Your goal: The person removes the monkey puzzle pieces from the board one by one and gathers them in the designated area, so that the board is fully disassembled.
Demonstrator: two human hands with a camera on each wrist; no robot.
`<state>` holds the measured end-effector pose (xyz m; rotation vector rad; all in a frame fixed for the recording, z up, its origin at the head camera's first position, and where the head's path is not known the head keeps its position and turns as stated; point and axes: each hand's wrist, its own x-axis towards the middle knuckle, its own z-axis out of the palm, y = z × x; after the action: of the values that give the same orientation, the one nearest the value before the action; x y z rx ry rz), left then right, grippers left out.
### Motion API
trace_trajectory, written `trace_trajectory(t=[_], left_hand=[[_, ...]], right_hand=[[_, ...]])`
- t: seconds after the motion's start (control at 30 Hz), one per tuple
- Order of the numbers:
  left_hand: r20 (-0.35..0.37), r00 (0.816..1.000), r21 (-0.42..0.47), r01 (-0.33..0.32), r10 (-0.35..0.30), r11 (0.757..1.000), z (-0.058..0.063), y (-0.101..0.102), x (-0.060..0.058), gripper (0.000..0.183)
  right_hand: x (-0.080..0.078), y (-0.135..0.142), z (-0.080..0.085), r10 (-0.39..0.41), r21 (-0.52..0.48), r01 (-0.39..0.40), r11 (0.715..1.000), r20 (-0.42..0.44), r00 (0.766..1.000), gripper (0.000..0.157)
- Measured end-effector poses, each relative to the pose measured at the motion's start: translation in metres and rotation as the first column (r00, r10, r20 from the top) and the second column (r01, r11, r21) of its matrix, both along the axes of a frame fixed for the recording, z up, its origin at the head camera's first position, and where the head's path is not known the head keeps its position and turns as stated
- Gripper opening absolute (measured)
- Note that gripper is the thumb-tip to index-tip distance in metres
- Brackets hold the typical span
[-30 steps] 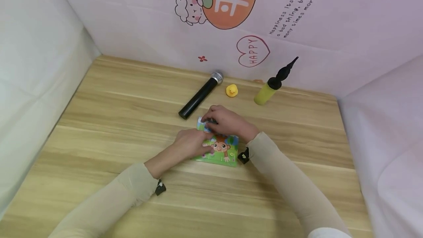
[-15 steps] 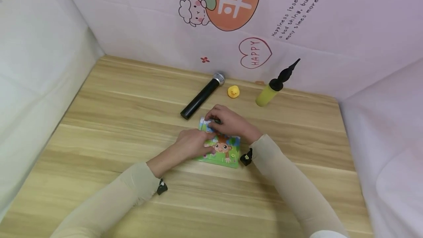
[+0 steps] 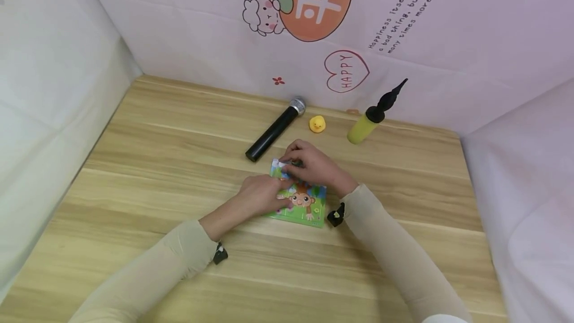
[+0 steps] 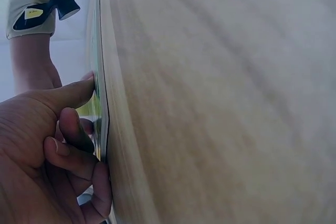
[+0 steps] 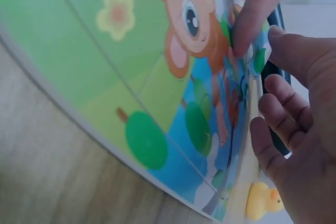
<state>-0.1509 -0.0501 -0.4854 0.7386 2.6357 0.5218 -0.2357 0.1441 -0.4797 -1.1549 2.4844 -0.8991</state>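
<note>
A jigsaw puzzle (image 3: 316, 208) with a cartoon monkey on green and blue lies on the table. My left hand (image 3: 260, 194) holds it down at the left side, thumb and index finger extended over the picture. In the left wrist view, the other fingers of the left hand (image 4: 68, 150) curl beside the board's thin edge. My right hand (image 3: 316, 166) reaches over the far left part, thumb and index finger pinching a small puzzle piece (image 5: 261, 59). Its remaining fingers curl above the board. Both hands partly hide the picture.
Beyond the puzzle lie a black microphone (image 3: 274, 131) and a small yellow rubber duck (image 3: 317, 124). A yellow and black hand pump (image 3: 365, 123) stands further right, near the printed cloth (image 3: 202, 39) at the back of the wooden table (image 3: 179, 138).
The right hand's fingers shift slightly at the puzzle's far left corner, the index finger lifting a little. The left hand stays in place on the puzzle. The head view moves slightly.
</note>
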Motion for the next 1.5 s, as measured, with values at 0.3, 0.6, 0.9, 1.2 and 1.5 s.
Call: trace_trajectory(t=[0.3,0.6,0.9,1.2,1.5], left_hand=[[-0.002,1.0,0.013,0.007,-0.007,1.0,-0.002,0.001,0.002,0.069],[0.03,0.999,0.0,-0.009,0.009,1.0,-0.005,0.005,0.001,0.07],[0.011,0.999,0.008,-0.045,0.045,0.999,-0.008,0.0,0.004,0.07],[0.0,0.999,0.031,-0.053,0.053,0.998,-0.005,-0.001,0.003,0.069],[-0.01,0.999,0.034,-0.042,0.042,0.999,-0.003,0.004,0.004,0.068]], right_hand=[[0.004,0.016,0.018,-0.095,-0.046,0.094,0.995,-0.029,0.995,0.007],[0.031,0.072,0.034,-0.508,-0.057,0.525,0.849,0.182,0.842,0.018],[0.065,0.131,0.025,-0.722,0.119,0.764,0.634,0.446,0.529,0.053],[0.069,0.139,0.015,-0.761,0.167,0.803,0.572,0.473,0.444,0.051],[0.07,0.145,0.004,-0.809,0.165,0.816,0.554,0.338,0.481,0.045]])
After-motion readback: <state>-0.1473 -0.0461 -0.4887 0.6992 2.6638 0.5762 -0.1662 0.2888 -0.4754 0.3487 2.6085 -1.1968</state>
